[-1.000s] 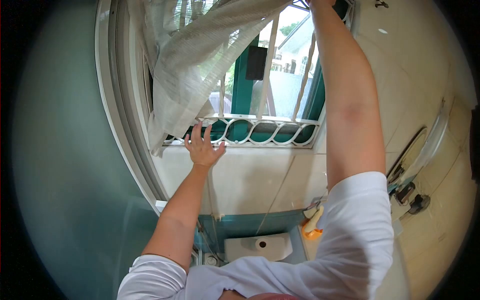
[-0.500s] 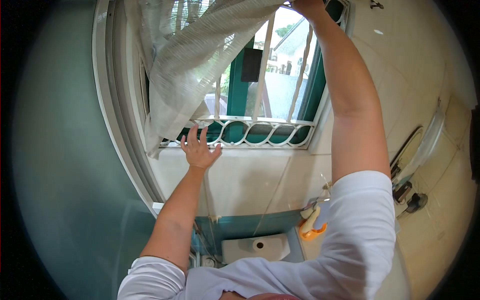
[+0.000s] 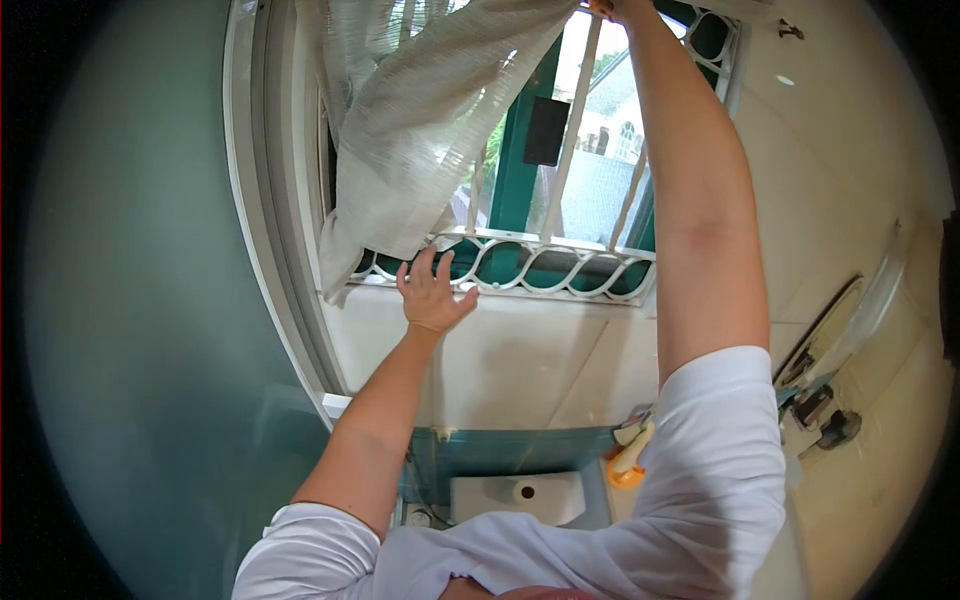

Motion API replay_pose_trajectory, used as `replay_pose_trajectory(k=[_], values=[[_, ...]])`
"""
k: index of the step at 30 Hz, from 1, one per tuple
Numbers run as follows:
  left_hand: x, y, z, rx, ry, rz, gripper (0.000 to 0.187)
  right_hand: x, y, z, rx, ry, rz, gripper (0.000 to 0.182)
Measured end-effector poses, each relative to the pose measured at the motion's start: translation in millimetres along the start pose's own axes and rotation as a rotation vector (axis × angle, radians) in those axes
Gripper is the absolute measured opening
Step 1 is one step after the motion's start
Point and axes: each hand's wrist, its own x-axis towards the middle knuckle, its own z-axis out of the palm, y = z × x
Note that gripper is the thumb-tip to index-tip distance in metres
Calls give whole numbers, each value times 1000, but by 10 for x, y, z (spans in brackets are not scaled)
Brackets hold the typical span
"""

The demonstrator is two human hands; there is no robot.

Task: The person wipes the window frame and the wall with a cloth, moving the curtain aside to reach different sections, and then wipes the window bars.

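Observation:
A sheer pale curtain (image 3: pixel 415 130) hangs over the left side of the window, its right edge drawn up in a slanting fold. At the top of the view my right hand (image 3: pixel 622 10) is closed at the curtain's upper corner, partly cut off by the frame edge. My left hand (image 3: pixel 433 295) is open, fingers spread, at the lower rail of the white window grille (image 3: pixel 548 242). Its fingertips are right by the curtain's lower hem. Behind the grille are the green window frame (image 3: pixel 515 180) and a dark rectangular piece (image 3: pixel 545 131).
A frosted glass panel (image 3: pixel 140 300) in a pale frame stands to the left. Below the window is a white toilet cistern (image 3: pixel 495 497), with an orange container (image 3: pixel 625 473) beside it. A mirror (image 3: pixel 822 330) and a wall hook (image 3: pixel 790 30) are on the tiled wall at right.
The view has shifted, so the window and curtain appear farther right. My right hand remains high at the curtain's corner, and my left hand stays spread at the grille.

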Motion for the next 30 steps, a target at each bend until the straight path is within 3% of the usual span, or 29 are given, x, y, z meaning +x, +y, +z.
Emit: replay_pose_trajectory(k=[2, 5, 8, 11, 15, 18, 21, 22, 25, 26, 28, 30], values=[[-6, 1, 7, 0, 23, 5, 67, -59, 14, 60, 445, 144, -52, 37], [-9, -9, 12, 18, 19, -3, 67, -122, -23, 150, 556, 460, -240, 38], [-3, -12, 9, 7, 13, -15, 67, 55, 84, 178, -64, 831, -492, 40], [1, -6, -16, 1, -1, -29, 67, 323, 257, 112, -607, 893, -632, 42], [1, -2, -19, -2, 34, -11, 66, 421, 286, -4, -990, 719, -837, 45], [3, 2, -21, -12, 36, -11, 65, 91, 96, -1, -884, 485, -864, 48], [-1, -5, -13, -18, 37, -13, 65, -2, 31, -6, -995, 322, -761, 50], [-6, -4, -20, -17, 35, -12, 65, 38, 85, -23, -661, 172, -828, 52], [5, 6, -22, -18, 27, -18, 65, -152, 197, 137, -817, 408, -997, 54], [4, 6, -17, -19, 21, -23, 66, -189, 129, 178, -544, 159, -921, 55], [-4, -17, -4, -22, 9, -28, 66, -118, -16, 268, 326, -165, -474, 53], [-7, -22, -4, -29, -1, -31, 66, -80, -74, 322, 573, -168, -231, 52]])
